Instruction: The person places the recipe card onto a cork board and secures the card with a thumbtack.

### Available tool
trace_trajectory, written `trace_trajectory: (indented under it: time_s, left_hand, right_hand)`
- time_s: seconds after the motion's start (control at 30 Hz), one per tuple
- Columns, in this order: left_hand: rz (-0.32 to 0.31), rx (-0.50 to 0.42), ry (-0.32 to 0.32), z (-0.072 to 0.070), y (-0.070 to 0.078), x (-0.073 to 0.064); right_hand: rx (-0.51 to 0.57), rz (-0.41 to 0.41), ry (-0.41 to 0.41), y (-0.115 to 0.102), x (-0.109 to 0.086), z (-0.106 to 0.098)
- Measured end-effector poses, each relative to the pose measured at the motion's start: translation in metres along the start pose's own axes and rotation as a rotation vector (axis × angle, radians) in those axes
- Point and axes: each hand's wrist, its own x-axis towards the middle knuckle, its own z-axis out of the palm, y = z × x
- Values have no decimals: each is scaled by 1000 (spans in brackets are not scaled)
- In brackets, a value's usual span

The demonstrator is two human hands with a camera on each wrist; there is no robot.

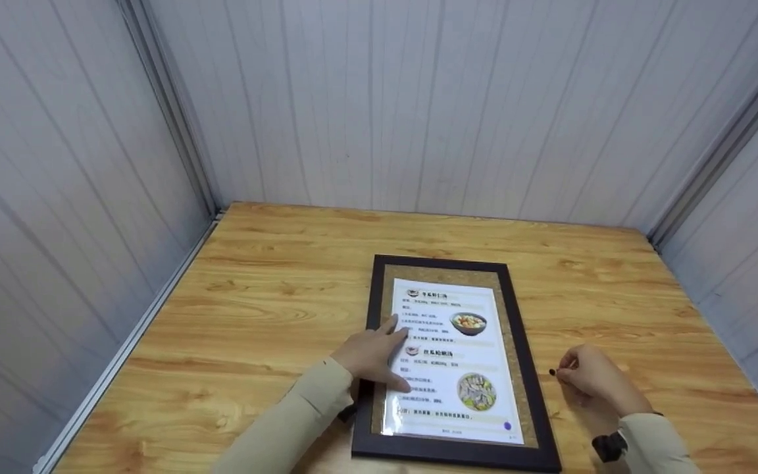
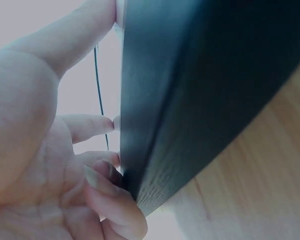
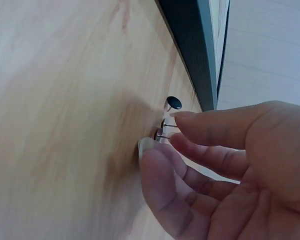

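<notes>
Right hand (image 1: 596,376): on the frame's three o'clock side, fingers curled in close at the table; whether they already pinch a tack or merely touch one, I cannot tell.
Tacks (image 3: 174,103): on the tabletop at nine o'clock from the right hand, right by its fingertips and just beside the frame's border; the right wrist view shows what look like three, two partly among the fingers.
Pickup: best done, I judge, with thumb and forefinger on the rim of one round head — the thin pins of two lie toward the fingertips, so reaching for a shaft risks a prick. Parting one from its neighbours before lifting should stop the rest rolling.
Left hand (image 1: 367,352): spread over the frame's nine o'clock border, gripping nothing, tips resting on the sheet; light, flat pressure should hold that sheet from sliding. From here the tacks lie a shade past three o'clock, well apart.
Sheet (image 1: 441,359): at three o'clock from the left hand, two dish pictures along its three o'clock side; a purple spot (image 1: 507,426) near five o'clock — printed or pinned, unclear.
Frame (image 1: 458,451): dark, with cork (image 1: 445,275) showing at twelve o'clock beyond the sheet.
Tabletop (image 1: 649,296): wood-grained, running to the pale wall (image 1: 392,118) at twelve o'clock.
</notes>
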Motion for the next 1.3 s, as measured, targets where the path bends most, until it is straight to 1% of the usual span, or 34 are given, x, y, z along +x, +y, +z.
trace_trajectory:
  time_s: [0.17,0.23,0.33,0.4,0.53,0.6,0.67,0.73,0.83,0.93,1.1,1.17,1.3]
  left_hand:
    - [10,6,-3,1,-1,1]
    - [11,10,-6,1,-1,1]
    - [14,21,-7,2,-1,1]
    - [15,25,-2,2,0,1]
    - [17,30,7,2,0,-1]
    - [23,26,3,3,0,-3]
    - [32,25,-7,4,0,-4]
    - [37,24,-7,5,1,-5]
    - [34,20,0,5,2,-4]
    - [33,6,1,4,2,-3]
    - [53,-6,-10,6,2,-3]
    - [52,-7,-6,6,1,-3]
    - [40,-2,1,4,1,-3]
  right_hand:
    - [10,-20,10,2,1,3]
    - [9,-16,15,2,1,4]
    - [-10,-18,14,2,1,2]
    - [-6,-3,16,1,1,0]
    - [-13,-17,25,0,1,-4]
    - [-26,-18,32,0,0,-5]
    - [-30,1,33,0,-1,-7]
    - [-42,6,48,-1,-1,-8]
    - [-39,-13,87,-5,3,-11]
    - [18,-34,110,-11,5,-11]
    - [227,-56,107,-23,11,-6]
    - [290,-76,100,-29,17,-5]
    - [370,-109,84,-37,33,-1]
